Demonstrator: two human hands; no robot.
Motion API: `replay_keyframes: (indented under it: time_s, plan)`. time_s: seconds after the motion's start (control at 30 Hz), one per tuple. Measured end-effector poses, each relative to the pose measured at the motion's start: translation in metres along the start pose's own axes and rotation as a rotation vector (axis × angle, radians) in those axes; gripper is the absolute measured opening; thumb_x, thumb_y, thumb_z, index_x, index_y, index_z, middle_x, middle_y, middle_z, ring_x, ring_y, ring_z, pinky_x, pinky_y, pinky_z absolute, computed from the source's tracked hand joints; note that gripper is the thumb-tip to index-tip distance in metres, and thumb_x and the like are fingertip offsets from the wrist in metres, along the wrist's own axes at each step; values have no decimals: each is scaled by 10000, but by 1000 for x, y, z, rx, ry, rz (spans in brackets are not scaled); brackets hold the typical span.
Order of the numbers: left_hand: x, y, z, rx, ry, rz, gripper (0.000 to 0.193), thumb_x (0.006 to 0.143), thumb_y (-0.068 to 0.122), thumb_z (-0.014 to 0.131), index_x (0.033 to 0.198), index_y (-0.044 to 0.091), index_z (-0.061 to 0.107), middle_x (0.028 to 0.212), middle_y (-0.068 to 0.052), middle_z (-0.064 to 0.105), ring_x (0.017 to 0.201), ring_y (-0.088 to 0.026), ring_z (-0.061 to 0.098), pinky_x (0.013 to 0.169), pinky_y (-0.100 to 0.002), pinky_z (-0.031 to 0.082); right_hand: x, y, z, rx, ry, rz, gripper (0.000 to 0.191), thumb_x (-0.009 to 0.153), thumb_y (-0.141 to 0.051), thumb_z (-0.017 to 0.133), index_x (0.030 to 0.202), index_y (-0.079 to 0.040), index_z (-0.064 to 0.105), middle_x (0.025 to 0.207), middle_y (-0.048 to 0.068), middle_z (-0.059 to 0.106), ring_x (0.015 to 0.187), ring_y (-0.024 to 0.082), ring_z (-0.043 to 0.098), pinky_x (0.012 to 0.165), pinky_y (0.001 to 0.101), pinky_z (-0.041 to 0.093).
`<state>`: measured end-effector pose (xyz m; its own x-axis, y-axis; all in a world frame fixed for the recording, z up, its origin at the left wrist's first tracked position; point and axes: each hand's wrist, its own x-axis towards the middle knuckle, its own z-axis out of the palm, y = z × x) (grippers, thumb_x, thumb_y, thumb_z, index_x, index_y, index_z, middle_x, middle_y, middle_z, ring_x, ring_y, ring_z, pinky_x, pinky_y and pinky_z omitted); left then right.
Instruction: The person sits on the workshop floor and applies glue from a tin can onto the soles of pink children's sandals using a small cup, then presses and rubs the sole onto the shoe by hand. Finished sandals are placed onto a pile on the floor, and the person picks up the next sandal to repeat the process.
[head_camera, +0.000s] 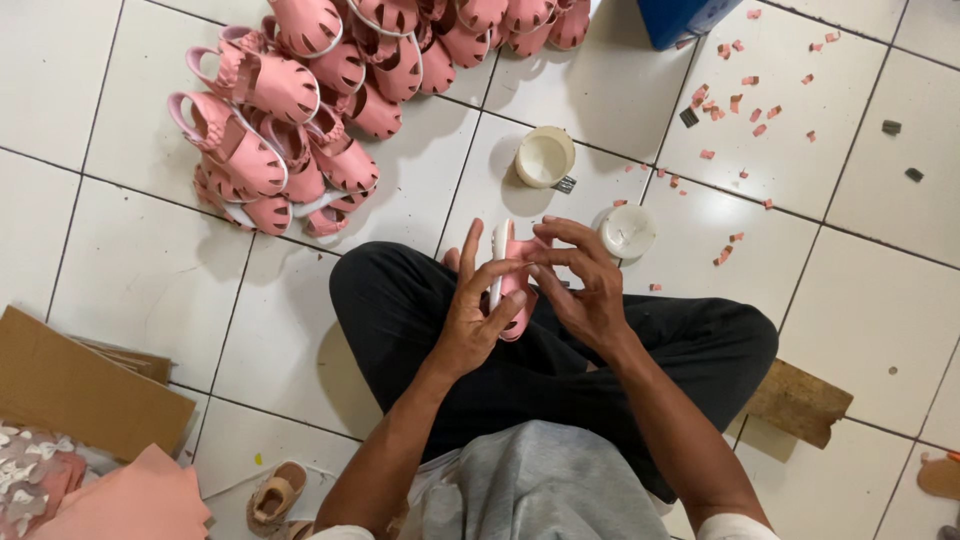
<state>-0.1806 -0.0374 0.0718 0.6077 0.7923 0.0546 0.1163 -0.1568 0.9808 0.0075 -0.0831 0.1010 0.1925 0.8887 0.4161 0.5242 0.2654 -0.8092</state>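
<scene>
Head view: a person sits cross-legged on a white tiled floor (150, 290), hands raised over the lap.
Left hand (478, 318): grip closed round a small pink sandal (515, 285), thumb along its white sole edge, steadying it upright.
Right hand (585, 285): fingertips pinch the sandal's upper from the other side, so the shoe sits clamped between both hands, above the dark trousers (400, 310).
Sandal pile (300, 110): finished-looking pink sandals heaped on the floor ahead and to the left, well apart from the hands.
Open tub (545, 157): a cream pot just beyond the knees, pale inside; what it holds I cannot tell.
Round lid (627, 231): white, lying flat near the right hand.
Scraps (735, 100): pink offcuts scattered over tiles to the right.
Cardboard (80, 385): at lower left, pink sheets (135, 500) beside it.
</scene>
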Motion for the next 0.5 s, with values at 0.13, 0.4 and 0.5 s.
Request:
replay_keyframes:
  time_s: [0.13,0.4,0.5]
  plan:
    - [10,-14,2,-352,6,-218,291,989,210,666,1237,80,584,1746,-203,221,1623,-276,72,1248,-486,-79,-12,50,-4,-100,-101,126,279,962,-87,775,1227,-83,688,1442,102,626,1387,336,603,1142,444,530]
    - [4,-15,-35,-972,50,-490,395,1002,125,633,1365,111,480,1318,-63,566,1166,-134,560,946,-304,514,-42,165,-64,-1081,-578,335,809,898,-301,780,1627,-186,448,1699,130,331,1509,389,340,1193,516,369]
    - [2,-15,-37,-917,54,-486,421,982,126,633,1369,124,468,1357,13,557,1192,-81,537,973,-274,485,-11,168,-53,-695,-306,477,866,897,-390,811,1578,-57,393,1643,273,295,1522,454,314,1205,556,350]
